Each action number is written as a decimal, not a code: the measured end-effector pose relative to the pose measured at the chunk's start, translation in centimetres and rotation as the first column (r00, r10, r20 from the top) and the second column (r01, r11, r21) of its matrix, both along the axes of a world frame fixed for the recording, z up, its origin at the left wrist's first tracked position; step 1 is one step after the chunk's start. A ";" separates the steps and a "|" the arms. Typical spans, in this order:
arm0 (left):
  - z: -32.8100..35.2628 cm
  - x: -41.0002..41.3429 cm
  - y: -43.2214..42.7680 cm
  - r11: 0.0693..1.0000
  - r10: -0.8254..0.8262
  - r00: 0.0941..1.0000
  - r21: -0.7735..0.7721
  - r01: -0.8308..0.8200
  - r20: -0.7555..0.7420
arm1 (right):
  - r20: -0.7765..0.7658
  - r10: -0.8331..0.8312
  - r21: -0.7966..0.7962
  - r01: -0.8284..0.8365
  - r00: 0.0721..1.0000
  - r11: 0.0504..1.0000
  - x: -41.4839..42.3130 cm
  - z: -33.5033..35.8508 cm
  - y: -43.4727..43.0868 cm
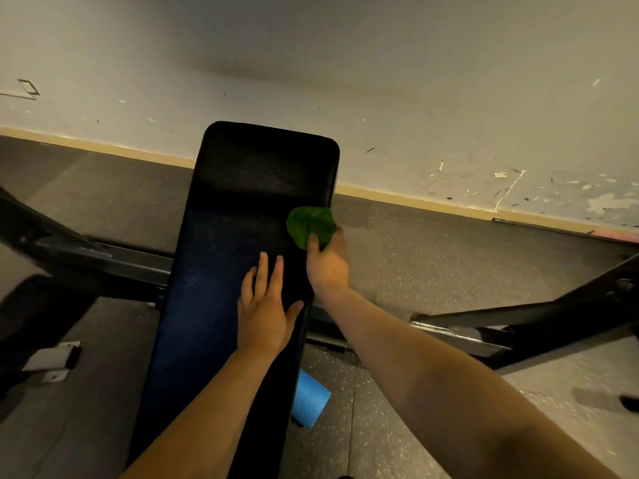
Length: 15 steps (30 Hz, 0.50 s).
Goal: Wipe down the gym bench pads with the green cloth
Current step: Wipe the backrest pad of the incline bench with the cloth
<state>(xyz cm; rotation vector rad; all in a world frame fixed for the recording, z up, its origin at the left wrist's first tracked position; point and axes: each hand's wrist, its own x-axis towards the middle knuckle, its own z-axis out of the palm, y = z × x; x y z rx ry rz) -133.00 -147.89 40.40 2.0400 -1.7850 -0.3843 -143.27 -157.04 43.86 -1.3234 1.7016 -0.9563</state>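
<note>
A: Where is the green cloth [308, 224]?

B: It is bunched up on the right edge of the black bench pad [221, 243], about halfway along the pad's length. Part of it hangs over that edge.

A: Who has it?

B: The right hand [327, 263]. Its grip is curled round the near side of the cloth, with the thumb laid over the top of the fabric. The other fingers are hidden behind the cloth and the edge of the pad.

A: And the left hand [264, 314]?

B: It lies flat on the pad, just beside the right wrist and a little nearer the person. Its grip is spread, with the fingers straight and pointing up the bench and the thumb out towards the right edge. It carries nothing.

A: What is around the bench?

B: Dark metal frame bars [518, 326] run out on both sides over a speckled rubber floor [415, 264]. A blue perforated sheet [311, 401] lies on the floor, partly tucked under the bench's right edge. Beyond the far end of the pad there is a scuffed pale wall [380, 81] with a tan baseboard [415, 198].
</note>
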 end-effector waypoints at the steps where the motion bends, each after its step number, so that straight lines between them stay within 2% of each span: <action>1: -0.3 0.1 0.4 1.000 -0.005 1.000 -0.011 0.005 -0.015 | 0.030 -0.026 -0.035 0.027 0.999 0.999 0.0 -0.7 1.1; 5: -1.0 0.2 1.3 1.000 -0.013 0.998 0.003 0.013 -0.054 | 0.122 -0.047 -0.059 0.055 0.991 0.997 0.0 -3.3 5.6; 8: -0.8 0.0 1.4 1.000 -0.007 0.999 0.014 0.008 -0.035 | 0.138 -0.046 0.000 0.047 0.989 0.999 0.0 -4.7 8.3; 12: -1.3 0.0 3.7 0.994 0.053 0.999 0.091 -0.052 -0.007 | 0.001 0.037 0.080 -0.037 0.999 0.996 -1.2 -4.3 8.5; 15: -2.9 0.5 6.3 0.992 0.072 0.997 0.109 -0.069 -0.028 | -0.013 0.036 -0.015 -0.036 0.999 0.999 -1.3 -2.5 6.0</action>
